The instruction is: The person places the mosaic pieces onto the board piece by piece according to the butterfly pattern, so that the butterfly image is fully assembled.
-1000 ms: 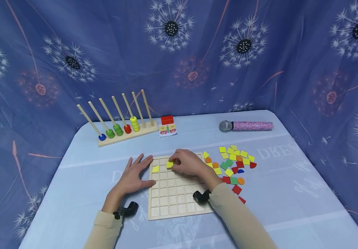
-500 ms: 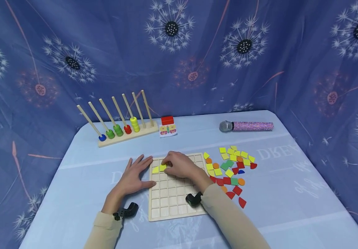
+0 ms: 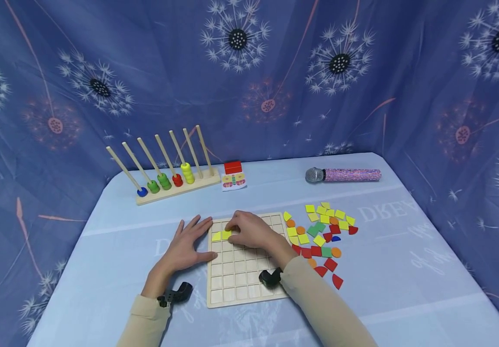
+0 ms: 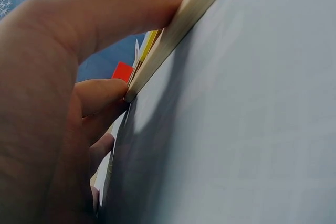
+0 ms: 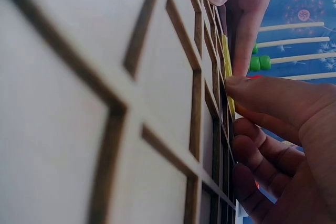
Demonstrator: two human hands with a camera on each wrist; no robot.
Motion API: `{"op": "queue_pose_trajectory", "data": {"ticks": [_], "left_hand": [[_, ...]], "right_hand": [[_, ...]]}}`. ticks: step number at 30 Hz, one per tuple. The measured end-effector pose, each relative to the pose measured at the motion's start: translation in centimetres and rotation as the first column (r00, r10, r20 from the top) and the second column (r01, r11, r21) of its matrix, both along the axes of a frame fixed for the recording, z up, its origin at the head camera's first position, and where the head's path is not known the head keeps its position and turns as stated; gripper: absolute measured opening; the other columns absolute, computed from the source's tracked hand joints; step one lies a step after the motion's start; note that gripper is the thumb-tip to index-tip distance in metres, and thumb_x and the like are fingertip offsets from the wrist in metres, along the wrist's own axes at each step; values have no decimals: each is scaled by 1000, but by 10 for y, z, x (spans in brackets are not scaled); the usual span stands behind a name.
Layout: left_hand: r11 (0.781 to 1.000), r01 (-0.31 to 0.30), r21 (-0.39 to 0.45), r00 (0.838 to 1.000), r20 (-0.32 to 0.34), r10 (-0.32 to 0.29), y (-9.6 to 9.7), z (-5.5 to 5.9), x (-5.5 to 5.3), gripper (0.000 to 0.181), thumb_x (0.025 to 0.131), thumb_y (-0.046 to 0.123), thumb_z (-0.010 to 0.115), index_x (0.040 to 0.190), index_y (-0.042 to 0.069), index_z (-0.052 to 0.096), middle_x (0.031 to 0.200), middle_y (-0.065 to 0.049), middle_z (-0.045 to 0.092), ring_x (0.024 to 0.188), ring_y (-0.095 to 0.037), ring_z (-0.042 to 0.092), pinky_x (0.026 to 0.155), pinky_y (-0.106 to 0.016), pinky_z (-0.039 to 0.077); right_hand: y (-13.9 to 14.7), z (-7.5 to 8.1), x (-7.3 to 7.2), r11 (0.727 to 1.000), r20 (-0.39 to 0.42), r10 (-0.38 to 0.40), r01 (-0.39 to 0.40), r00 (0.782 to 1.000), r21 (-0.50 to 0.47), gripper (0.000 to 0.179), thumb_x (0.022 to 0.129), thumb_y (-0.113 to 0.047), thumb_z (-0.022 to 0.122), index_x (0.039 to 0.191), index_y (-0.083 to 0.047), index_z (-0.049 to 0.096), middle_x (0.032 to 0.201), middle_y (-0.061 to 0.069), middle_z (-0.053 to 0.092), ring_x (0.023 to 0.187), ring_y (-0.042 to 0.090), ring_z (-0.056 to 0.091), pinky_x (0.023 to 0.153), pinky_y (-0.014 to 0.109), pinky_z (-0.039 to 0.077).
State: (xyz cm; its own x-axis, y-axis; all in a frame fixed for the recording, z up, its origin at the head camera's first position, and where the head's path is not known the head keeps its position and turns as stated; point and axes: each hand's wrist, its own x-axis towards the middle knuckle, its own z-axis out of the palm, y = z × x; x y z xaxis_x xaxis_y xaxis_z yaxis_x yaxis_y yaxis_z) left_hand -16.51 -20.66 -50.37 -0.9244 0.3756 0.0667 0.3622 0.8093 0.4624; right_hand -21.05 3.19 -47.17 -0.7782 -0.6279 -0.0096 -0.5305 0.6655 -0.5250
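Note:
A wooden grid board (image 3: 240,279) lies on the table in front of me. My left hand (image 3: 184,248) rests at its left side, fingers spread, with thumb and forefinger touching the edge. In the left wrist view the thumb (image 4: 126,11) lies against the wooden rim. My right hand (image 3: 254,231) pinches a yellow square tile (image 3: 226,234) over the second column, in the second row from the top. To its left, another yellow tile (image 3: 216,236) sits in the first column. The right wrist view shows the thumb (image 5: 273,98) on the yellow tile's edge, at board level.
Loose yellow tiles (image 3: 325,219), red tiles (image 3: 330,264), green tiles (image 3: 313,232) and orange discs (image 3: 336,252) lie right of the board. Behind stand a peg stacker (image 3: 180,188) with coloured beads, a butterfly picture card (image 3: 234,181), a red block (image 3: 233,167) and a glittery microphone (image 3: 344,175).
My right hand has moved left with the yellow square tile, from the third column to the second, and has then stayed there. The left hand has kept its place on the board's edge.

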Motion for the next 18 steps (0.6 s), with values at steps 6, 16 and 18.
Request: {"op": "queue_pose_trajectory", "data": {"ticks": [6, 16, 18], "left_hand": [[1000, 8, 11, 1000, -7, -8, 1, 0, -1, 94, 73, 62, 72, 149, 18, 38, 153, 4, 34, 144, -26, 14, 112, -57, -2], [1000, 2, 1, 1000, 6, -2, 0, -2, 0, 95, 72, 62, 72, 149, 18, 38, 153, 4, 32, 145, -26, 13, 113, -55, -4], [1000, 2, 3, 1000, 5, -2, 0, -2, 0, 95, 72, 62, 72, 149, 18, 38, 153, 5, 32, 145, -25, 13, 113, -54, -4]], "right_hand": [[10, 1, -1, 997, 0, 4, -4, 1000, -72, 23, 85, -23, 71, 107, -17, 75, 93, -10, 59, 80, 7, 53, 74, 24, 46], [56, 11, -11, 973, 56, -30, 42, 998, -225, 23, 91, -10, 62, 111, -13, 72, 100, -5, 65, 83, 7, 56, 71, 28, 50], [68, 13, -14, 971, 68, -63, 77, 996, -226, 23, 92, -9, 61, 111, -13, 72, 101, -3, 66, 83, 9, 56, 71, 30, 50]]}}
